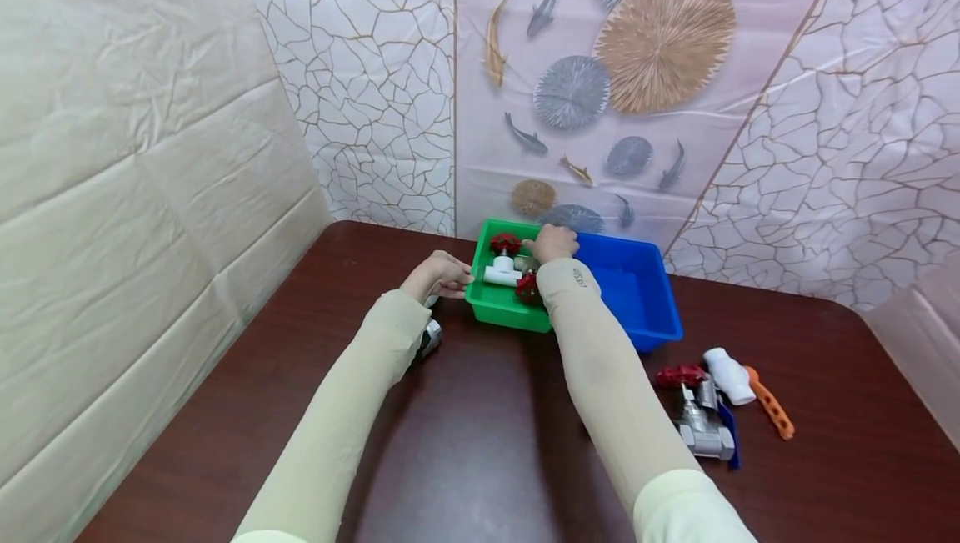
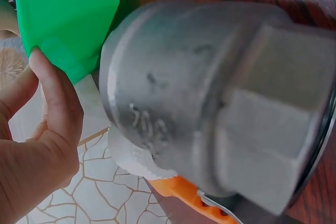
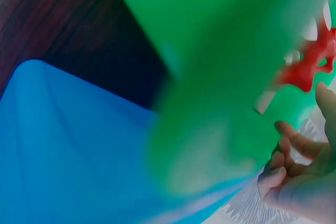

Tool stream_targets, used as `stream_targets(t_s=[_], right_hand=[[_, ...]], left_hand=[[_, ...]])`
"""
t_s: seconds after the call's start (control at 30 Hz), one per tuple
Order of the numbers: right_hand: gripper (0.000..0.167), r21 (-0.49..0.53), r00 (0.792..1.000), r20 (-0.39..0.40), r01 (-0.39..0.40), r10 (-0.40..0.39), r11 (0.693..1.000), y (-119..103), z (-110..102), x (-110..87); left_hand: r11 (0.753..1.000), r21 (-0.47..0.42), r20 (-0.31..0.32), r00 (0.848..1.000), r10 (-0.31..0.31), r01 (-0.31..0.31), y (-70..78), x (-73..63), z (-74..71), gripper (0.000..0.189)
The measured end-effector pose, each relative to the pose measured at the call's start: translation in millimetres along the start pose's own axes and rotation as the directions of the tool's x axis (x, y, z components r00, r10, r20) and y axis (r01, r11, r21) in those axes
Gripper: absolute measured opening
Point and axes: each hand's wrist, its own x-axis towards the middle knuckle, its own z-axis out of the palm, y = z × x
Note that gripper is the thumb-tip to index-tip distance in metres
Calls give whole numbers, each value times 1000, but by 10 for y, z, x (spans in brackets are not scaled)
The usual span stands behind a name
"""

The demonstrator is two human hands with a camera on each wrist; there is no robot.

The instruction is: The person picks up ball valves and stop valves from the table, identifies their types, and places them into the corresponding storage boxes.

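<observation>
A green plastic bin (image 1: 510,315) stands at the back of the table with white and metal valves inside, among them a white tee-shaped valve (image 1: 504,270) and red handwheels (image 1: 528,286). At its left rim, my left hand (image 1: 441,274) pinches the edge between thumb and fingers, as the left wrist view shows up close. My right hand (image 1: 553,244) grips the far right part of the rim, next to the blue bin (image 1: 621,286). In the right wrist view its fingers curl at the rim, near a red handwheel (image 3: 310,66).
Beneath my left wrist lies a metal valve (image 1: 431,336), looming large in the left wrist view. Right of my right forearm lie metal valves (image 1: 703,436) and a white valve (image 1: 729,376) with an orange handle (image 1: 772,406). A patterned wall covering (image 1: 390,109) rises behind the table.
</observation>
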Motion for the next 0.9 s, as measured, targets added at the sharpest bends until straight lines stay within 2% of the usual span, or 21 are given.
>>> stream_targets(t_s=[0.1,0.17,0.23,0.33,0.4,0.47,0.53,0.6,0.7,0.9], right_hand=[[48,0,994,71,89,-89,996,47,-55,9],[45,9,972,155,176,-175,984,88,-109,3],[46,27,932,259,257,-255,966,123,-176,-32],[51,57,847,384,375,-367,925,167,-242,-80],[54,52,799,438,435,-412,899,179,-266,-102],[58,43,762,474,480,-441,876,181,-285,-109],[63,24,739,508,501,-443,865,183,-292,-112],[69,8,733,524,504,-433,863,184,-289,-116],[72,-6,748,510,497,-425,868,194,-259,-116],[51,-41,789,435,499,-434,866,211,-217,-108]], left_hand=[[1000,0,-4,1000,0,0,-3,4,0,32],[1000,-2,-5,1000,1,-1,0,4,6,31],[1000,-3,-3,1000,-2,2,5,6,11,31],[1000,-2,-2,1000,-5,5,7,-2,18,32],[1000,-2,-4,1000,-4,4,7,-3,19,33],[1000,-1,-7,1000,-5,5,11,-1,17,32],[1000,-1,-11,1000,-6,6,15,3,17,32],[1000,-1,-14,1000,-7,7,14,9,16,31],[1000,6,-17,1000,-8,8,12,13,17,31],[1000,12,-14,1000,-8,8,7,2,28,32]])
